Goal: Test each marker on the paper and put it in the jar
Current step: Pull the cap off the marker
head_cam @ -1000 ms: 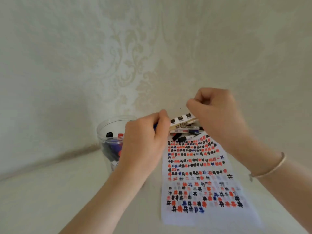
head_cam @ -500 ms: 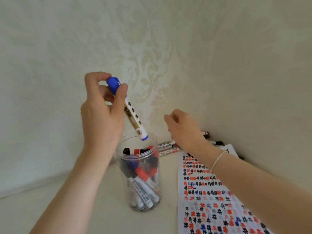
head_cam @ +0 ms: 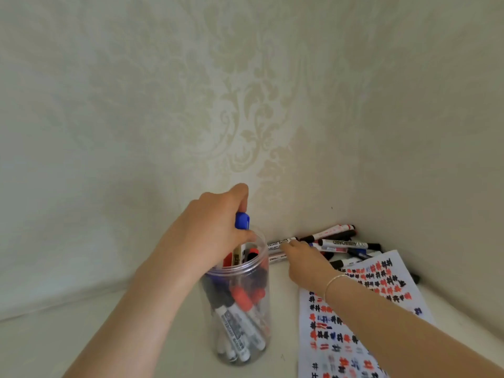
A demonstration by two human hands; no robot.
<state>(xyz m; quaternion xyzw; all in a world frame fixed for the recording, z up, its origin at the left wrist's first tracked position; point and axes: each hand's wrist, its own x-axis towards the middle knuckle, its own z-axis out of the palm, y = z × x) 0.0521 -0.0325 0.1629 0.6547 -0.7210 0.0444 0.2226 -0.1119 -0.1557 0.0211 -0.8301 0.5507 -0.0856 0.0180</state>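
My left hand (head_cam: 212,230) grips a blue-capped marker (head_cam: 242,221) by its cap end, and the marker's lower half stands inside the mouth of the clear plastic jar (head_cam: 263,331). Several red, black and blue markers (head_cam: 237,317) fill the jar. My right hand (head_cam: 305,257) reaches to the pile of loose markers (head_cam: 343,242) by the wall, its fingertips touching the nearest one. The test paper (head_cam: 381,301), covered in red, black and blue hash marks, lies under my right forearm.
The jar stands on a pale surface (head_cam: 81,336) in a corner where two patterned walls (head_cam: 245,118) meet. The marker pile lies right against the back wall, behind the paper's far edge.
My left hand has come down from above the jar and lowered the blue marker into its mouth. My right hand has moved forward onto the marker pile.
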